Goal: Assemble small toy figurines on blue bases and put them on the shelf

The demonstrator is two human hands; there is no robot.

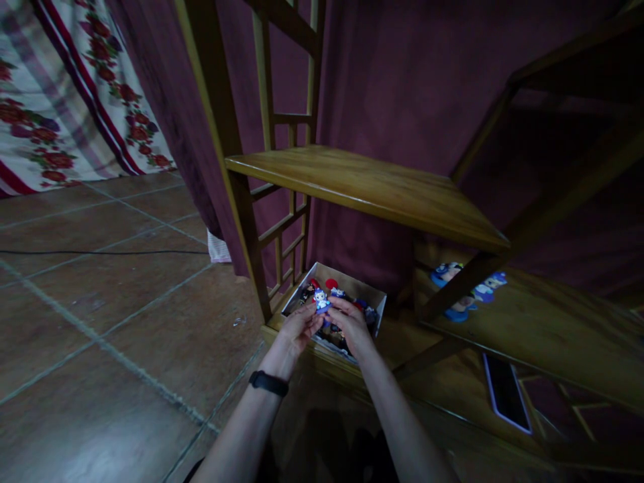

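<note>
Both hands pinching a small blue-and-white figurine [320,300] over a cardboard box [369,293] on the lowest shelf – left hand [300,327], right hand [352,323], box contents dim, jumbled, no writing readable, phone [506,391] face-down nearby.

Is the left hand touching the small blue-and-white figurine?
Touching: the head view shows the left hand fingertips closed against the figurine, above the box.
</note>
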